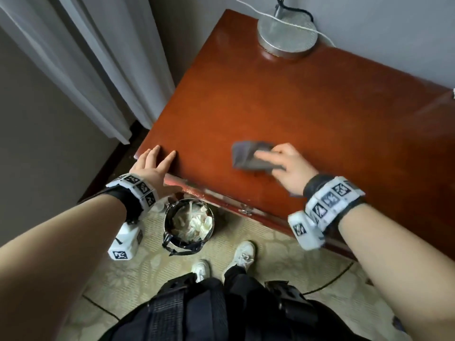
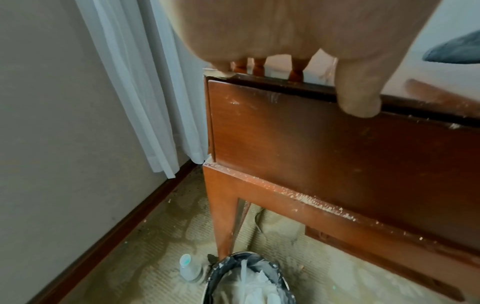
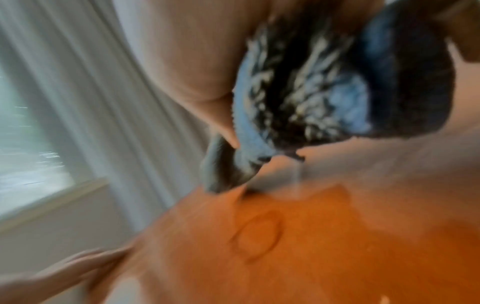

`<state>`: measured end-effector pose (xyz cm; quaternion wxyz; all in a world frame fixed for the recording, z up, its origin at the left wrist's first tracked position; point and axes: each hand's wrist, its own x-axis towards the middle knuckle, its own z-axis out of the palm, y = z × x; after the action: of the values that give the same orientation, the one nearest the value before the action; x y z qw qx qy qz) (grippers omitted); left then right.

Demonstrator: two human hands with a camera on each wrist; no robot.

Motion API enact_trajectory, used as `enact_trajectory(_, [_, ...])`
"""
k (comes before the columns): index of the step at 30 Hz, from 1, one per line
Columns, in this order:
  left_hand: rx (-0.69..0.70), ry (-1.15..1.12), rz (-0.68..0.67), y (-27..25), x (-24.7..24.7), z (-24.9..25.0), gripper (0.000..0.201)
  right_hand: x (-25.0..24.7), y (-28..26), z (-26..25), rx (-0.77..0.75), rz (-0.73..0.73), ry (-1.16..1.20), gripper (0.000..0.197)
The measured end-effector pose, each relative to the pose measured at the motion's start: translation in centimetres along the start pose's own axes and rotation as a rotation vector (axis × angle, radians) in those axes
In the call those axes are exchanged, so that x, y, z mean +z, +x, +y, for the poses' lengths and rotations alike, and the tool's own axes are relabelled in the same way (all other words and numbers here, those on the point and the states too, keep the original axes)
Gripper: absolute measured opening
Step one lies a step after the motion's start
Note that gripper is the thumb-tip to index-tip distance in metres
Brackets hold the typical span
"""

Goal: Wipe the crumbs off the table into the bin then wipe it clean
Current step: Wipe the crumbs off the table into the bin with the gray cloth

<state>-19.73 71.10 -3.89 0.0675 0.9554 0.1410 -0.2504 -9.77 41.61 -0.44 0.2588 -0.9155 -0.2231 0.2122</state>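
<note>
On the red-brown wooden table (image 1: pixel 307 107), my right hand (image 1: pixel 283 163) grips a bunched grey cloth (image 1: pixel 246 156) and holds it down near the front edge. The right wrist view is blurred but shows the cloth (image 3: pixel 324 92) gathered under my palm. My left hand (image 1: pixel 155 166) rests flat on the near-left corner with straight fingers, its thumb (image 2: pixel 361 98) hanging over the front edge. Below that edge a round bin (image 1: pixel 165 225) with a black liner stands on the floor, white tissue inside. Pale crumbs (image 2: pixel 319 202) lie along the ledge under the drawer front.
A metal lamp base (image 1: pixel 286 33) with a white cord stands at the table's back edge by the wall. White curtains (image 1: pixel 98 57) hang to the left. A small plastic bottle (image 2: pixel 189 269) stands beside the bin. My shoes (image 1: pixel 243 252) are on the carpet near it.
</note>
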Motion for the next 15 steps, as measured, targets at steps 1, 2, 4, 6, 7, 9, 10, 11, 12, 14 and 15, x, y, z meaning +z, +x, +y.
enact_trajectory(1, [0.018, -0.017, 0.021, -0.2, -0.1, 0.0, 0.094, -0.2, 0.4, 0.5, 0.163, 0.143, -0.023, 0.054])
enact_trajectory(2, [0.032, -0.027, 0.033, -0.3, -0.2, 0.0, 0.092, 0.1, 0.7, 0.8, 0.349, 0.220, -0.049, 0.054])
enact_trajectory(4, [0.044, -0.024, 0.031, -0.6, -0.5, -0.4, 0.088, 1.5, 0.6, -0.1, 0.590, 0.197, -0.101, 0.058])
enact_trajectory(6, [0.064, -0.010, 0.036, -0.6, -0.5, -1.1, 0.087, 4.4, -0.4, -2.0, 0.494, 0.112, -0.215, 0.065])
enact_trajectory(7, [0.074, -0.008, 0.037, -0.4, -0.4, -1.6, 0.087, 6.1, -1.2, -3.0, 0.354, 0.058, -0.259, 0.069])
enact_trajectory(9, [0.092, -0.003, 0.029, -0.3, -0.4, -2.2, 0.088, 8.9, -2.8, -4.7, 0.074, -0.123, -0.220, 0.074])
enact_trajectory(10, [0.103, 0.002, 0.018, -0.3, -0.5, -2.4, 0.087, 9.6, -3.3, -5.3, -0.020, -0.227, -0.171, 0.072])
enact_trajectory(11, [0.112, 0.010, 0.010, -0.2, -0.5, -2.4, 0.086, 9.7, -3.4, -5.6, -0.092, -0.304, -0.126, 0.067])
enact_trajectory(12, [0.120, 0.021, 0.004, -0.2, -0.5, -2.4, 0.085, 9.2, -3.0, -5.7, -0.132, -0.318, -0.079, 0.062])
enact_trajectory(14, [0.129, 0.044, 0.000, -0.1, -0.3, -2.5, 0.086, 7.4, -1.2, -5.7, -0.100, -0.182, 0.047, 0.057])
enact_trajectory(15, [0.126, 0.058, -0.004, 0.1, 0.0, -2.6, 0.086, 6.1, 0.2, -5.6, -0.049, -0.072, 0.107, 0.056])
